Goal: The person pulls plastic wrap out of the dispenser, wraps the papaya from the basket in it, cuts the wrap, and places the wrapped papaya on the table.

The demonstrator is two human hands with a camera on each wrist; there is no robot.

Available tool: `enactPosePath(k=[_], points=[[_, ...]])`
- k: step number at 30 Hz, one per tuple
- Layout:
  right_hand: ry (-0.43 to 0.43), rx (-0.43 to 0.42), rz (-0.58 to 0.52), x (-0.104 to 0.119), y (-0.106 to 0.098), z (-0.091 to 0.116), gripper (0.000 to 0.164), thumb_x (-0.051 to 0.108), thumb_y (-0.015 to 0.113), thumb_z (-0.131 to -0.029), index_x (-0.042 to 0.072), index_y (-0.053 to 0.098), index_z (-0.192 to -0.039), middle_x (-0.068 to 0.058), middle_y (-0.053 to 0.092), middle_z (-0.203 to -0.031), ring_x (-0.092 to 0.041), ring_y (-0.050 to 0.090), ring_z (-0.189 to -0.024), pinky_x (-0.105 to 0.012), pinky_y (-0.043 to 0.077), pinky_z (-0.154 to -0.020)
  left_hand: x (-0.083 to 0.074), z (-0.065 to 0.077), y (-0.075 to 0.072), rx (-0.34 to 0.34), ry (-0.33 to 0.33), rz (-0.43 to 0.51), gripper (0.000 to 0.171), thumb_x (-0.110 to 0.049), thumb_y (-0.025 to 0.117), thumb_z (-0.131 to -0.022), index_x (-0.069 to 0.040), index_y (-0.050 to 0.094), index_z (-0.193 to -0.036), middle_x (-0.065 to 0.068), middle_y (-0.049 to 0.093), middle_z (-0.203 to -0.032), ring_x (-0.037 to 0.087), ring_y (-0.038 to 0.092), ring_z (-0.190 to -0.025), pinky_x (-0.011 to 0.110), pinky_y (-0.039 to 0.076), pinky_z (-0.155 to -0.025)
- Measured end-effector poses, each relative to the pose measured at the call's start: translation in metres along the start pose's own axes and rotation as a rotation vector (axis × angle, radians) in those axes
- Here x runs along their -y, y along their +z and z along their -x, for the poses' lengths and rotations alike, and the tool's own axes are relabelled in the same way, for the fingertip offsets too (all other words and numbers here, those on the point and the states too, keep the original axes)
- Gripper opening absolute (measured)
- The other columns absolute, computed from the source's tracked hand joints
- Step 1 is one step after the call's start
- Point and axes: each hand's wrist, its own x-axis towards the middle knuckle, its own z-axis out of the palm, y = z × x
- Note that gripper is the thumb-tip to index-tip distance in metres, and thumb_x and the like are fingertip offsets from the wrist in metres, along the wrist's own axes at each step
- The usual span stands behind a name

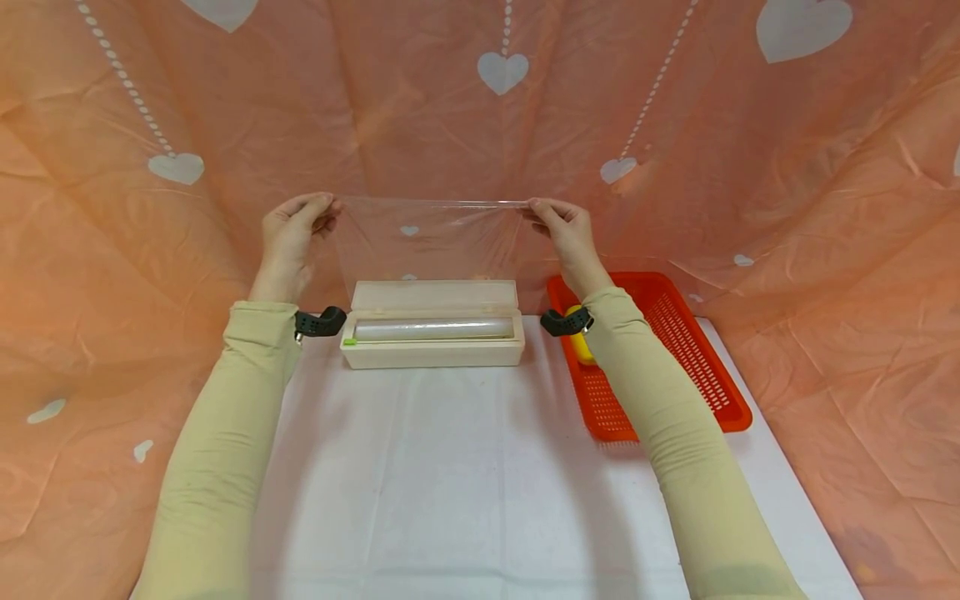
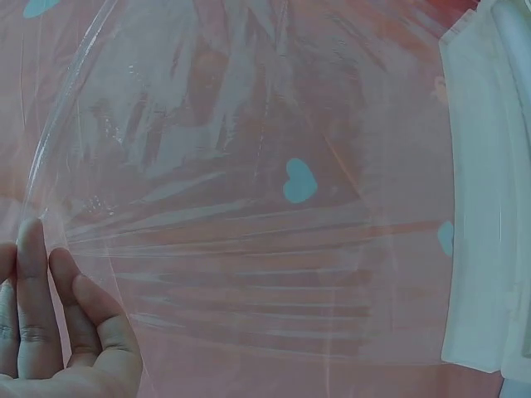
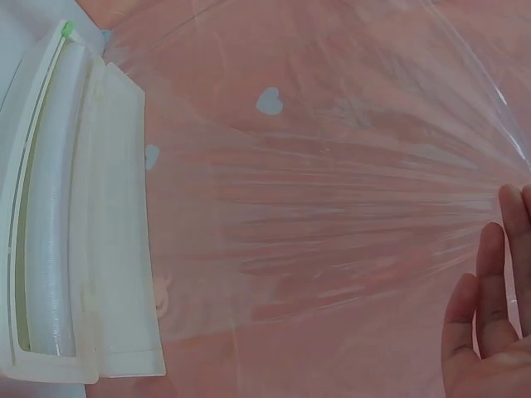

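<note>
A sheet of clear plastic wrap point(image 1: 435, 237) stretches upward from behind the open lid of a white dispenser box point(image 1: 432, 354). My left hand point(image 1: 288, 237) pinches its upper left corner, and my right hand point(image 1: 566, 237) pinches the upper right corner. Between them the top edge runs taut. Inside the box lies the roll of wrap point(image 1: 432, 329), with a small green slider point(image 1: 350, 342) at the left end of the front rim. Both wrist views show creases in the film point(image 2: 249, 249) fanning out from the fingers; the thumbs are partly out of frame.
A red plastic basket point(image 1: 720, 375) stands on the right side of the white-covered table point(image 1: 450, 483), under my right forearm. Something yellow point(image 1: 581, 346) in it is partly hidden by the wrist. An orange curtain with white hearts point(image 1: 450, 108) surrounds the table.
</note>
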Motion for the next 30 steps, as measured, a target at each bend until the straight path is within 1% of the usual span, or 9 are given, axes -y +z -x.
enactPosePath(k=[3,6,10,13,15,21,23,30], points=[[-0.007,0.005,-0.01,0.0002,0.0006,0.0002,0.02,0.017,0.063,-0.094,0.003,0.073,-0.103,-0.003,0.071,-0.094,-0.024,0.062,-0.1,-0.04,0.043,-0.099,-0.0005,0.0011,-0.0004,0.005,0.009,-0.008,0.01,-0.006,0.071,-0.086,0.002,0.072,-0.093,0.006,0.071,-0.08,0.017,0.066,-0.079,0.023,0.052,-0.074],[-0.018,0.01,-0.011,0.0006,0.0012,0.0001,0.018,0.017,0.062,-0.095,0.004,0.073,-0.101,-0.001,0.071,-0.092,-0.022,0.062,-0.098,-0.041,0.042,-0.1,-0.001,0.0017,-0.0011,0.01,0.012,-0.011,0.011,-0.007,0.072,-0.086,0.001,0.072,-0.093,0.006,0.071,-0.081,0.017,0.066,-0.08,0.025,0.051,-0.076],[-0.027,0.009,-0.01,0.001,0.0019,-0.0004,0.018,0.016,0.062,-0.095,0.004,0.073,-0.101,-0.001,0.071,-0.091,-0.022,0.062,-0.097,-0.041,0.042,-0.1,-0.0014,0.0008,-0.0022,0.012,0.011,-0.014,0.013,-0.008,0.072,-0.085,0.001,0.072,-0.094,0.007,0.071,-0.081,0.018,0.065,-0.08,0.024,0.051,-0.075],[-0.018,0.008,-0.013,0.0009,0.0023,-0.0003,0.018,0.017,0.062,-0.094,0.005,0.074,-0.1,-0.001,0.071,-0.092,-0.024,0.061,-0.099,-0.04,0.043,-0.1,-0.0016,-0.0005,-0.0028,0.009,0.008,-0.013,0.014,-0.008,0.073,-0.085,0.002,0.072,-0.095,0.007,0.071,-0.082,0.018,0.065,-0.08,0.024,0.051,-0.075],[-0.015,0.013,-0.016,0.0007,0.0025,0.0,0.018,0.017,0.063,-0.094,0.005,0.074,-0.1,-0.002,0.071,-0.093,-0.026,0.061,-0.101,-0.04,0.043,-0.1,-0.0018,-0.0012,-0.0032,0.006,0.004,-0.016,0.015,-0.008,0.073,-0.085,0.003,0.072,-0.096,0.007,0.071,-0.082,0.018,0.065,-0.081,0.025,0.051,-0.077],[-0.019,0.024,-0.021,-0.0007,0.0026,0.0008,0.018,0.017,0.063,-0.094,0.004,0.074,-0.101,-0.004,0.072,-0.094,-0.03,0.059,-0.104,-0.045,0.039,-0.102,-0.0012,-0.0031,-0.0046,0.002,-0.011,-0.032,0.016,-0.009,0.073,-0.085,0.001,0.072,-0.097,0.006,0.072,-0.084,0.017,0.065,-0.083,0.027,0.05,-0.083],[-0.026,0.022,-0.018,-0.0008,0.0028,0.0011,0.018,0.017,0.063,-0.094,0.004,0.074,-0.1,-0.002,0.072,-0.093,-0.029,0.06,-0.103,-0.045,0.04,-0.102,-0.0007,-0.0035,-0.0049,0.003,-0.006,-0.044,0.016,-0.01,0.073,-0.085,0.001,0.072,-0.097,0.005,0.072,-0.083,0.016,0.065,-0.083,0.026,0.05,-0.082],[-0.04,0.016,-0.014,-0.0002,0.0023,0.0016,0.016,0.015,0.062,-0.094,0.004,0.074,-0.098,-0.002,0.072,-0.091,-0.026,0.062,-0.099,-0.041,0.044,-0.099,0.0004,-0.0039,-0.0028,-0.006,-0.007,-0.04,0.014,-0.008,0.072,-0.086,0.001,0.072,-0.097,0.004,0.071,-0.082,0.015,0.065,-0.082,0.027,0.049,-0.084]])
